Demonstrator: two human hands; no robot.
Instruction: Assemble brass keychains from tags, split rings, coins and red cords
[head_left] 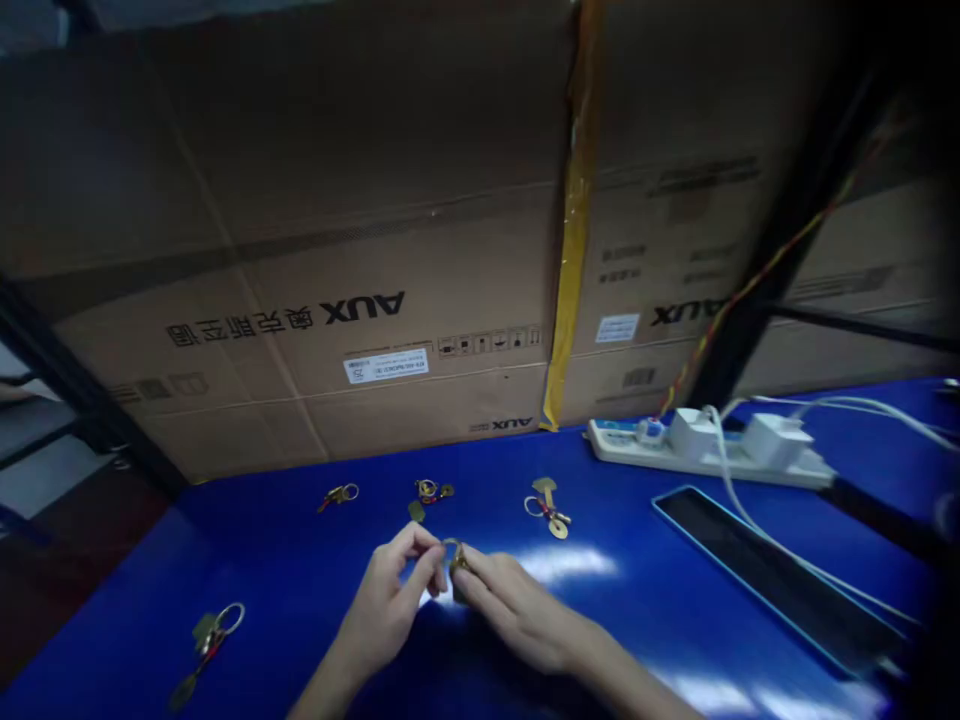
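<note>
Blue worktop [300, 540] beneath AUX cartons [360, 250]: one small brass key-ring charm [456, 570] sits between the left hand [386, 600] and the right hand [517, 610], their fingers [471, 578] pinching it from both sides. Four more brass key-ring bunches [429, 490] lie apart on the worktop, three beyond the hands, one off to the left.

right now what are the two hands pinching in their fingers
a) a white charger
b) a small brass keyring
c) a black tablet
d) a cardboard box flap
B: the left hand and right hand meet over the blue table, with their fingers on a small brass keyring.
</note>
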